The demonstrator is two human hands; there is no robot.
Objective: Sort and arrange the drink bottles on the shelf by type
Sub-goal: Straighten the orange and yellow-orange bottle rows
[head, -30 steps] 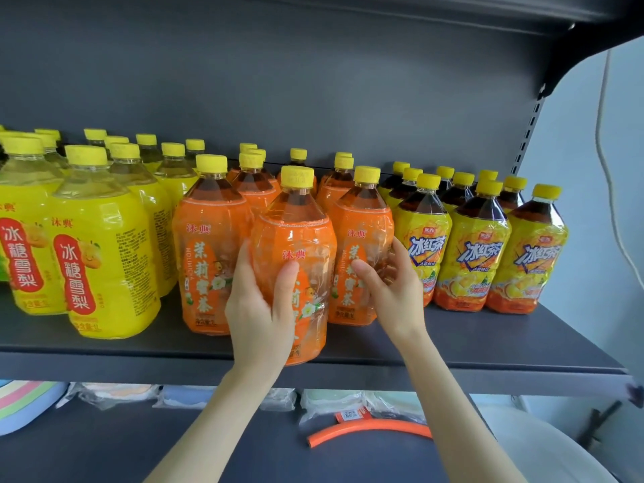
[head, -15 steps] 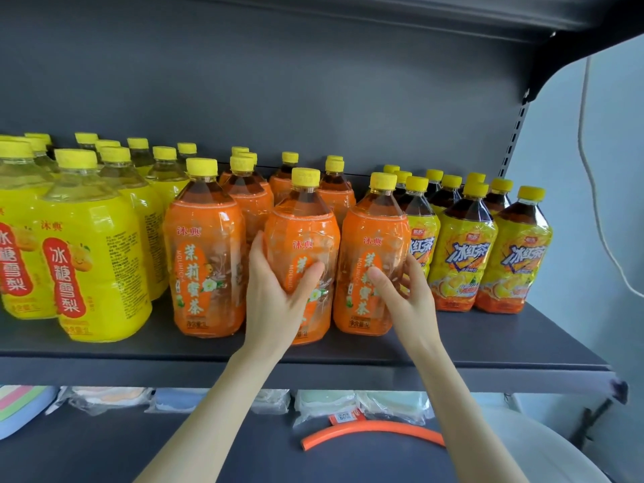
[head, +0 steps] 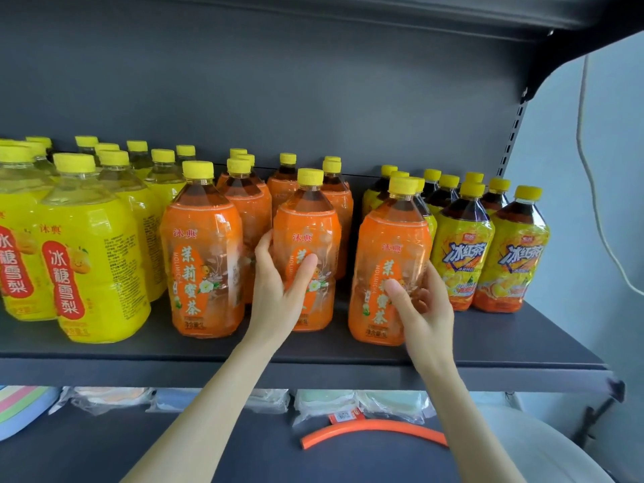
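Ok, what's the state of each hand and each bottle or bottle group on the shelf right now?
Left hand, gripping the middle orange bottle.
Right hand, gripping the right orange bottle.
Middle orange bottle, upright, capped.
Right orange bottle, upright, capped, standing in front of the iced tea bottles.
Left orange bottle, upright, capped, untouched.
Yellow pear bottles, upright, capped, grouped at left.
Iced tea bottles, upright, capped, grouped at right.

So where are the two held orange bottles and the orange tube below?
middle orange bottle (head: 306,219), head view, upper label
right orange bottle (head: 393,233), head view, upper label
orange tube (head: 376,427), head view, mid-curve
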